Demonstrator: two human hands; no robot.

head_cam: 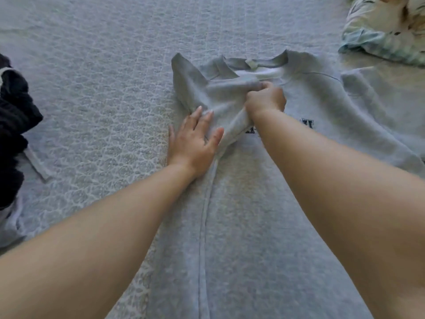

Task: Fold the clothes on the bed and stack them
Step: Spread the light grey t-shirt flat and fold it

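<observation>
A light grey sweatshirt (322, 107) with dark lettering on its chest lies flat on the bed, neck away from me. Its left sleeve (195, 88) is folded inward across the chest. My right hand (265, 99) is closed on that sleeve's fabric near the collar. Beside it, my left hand (194, 140) lies flat, fingers spread, pressing on the sweatshirt's left side where the sleeve bends. The right sleeve (379, 93) stretches out toward the right edge of the view.
A dark garment (13, 130) with a pale strap is heaped at the left edge. A bundle of floral, light-coloured fabric (381, 26) sits at the far right. The bed cover (96, 77) is a grey textured quilt.
</observation>
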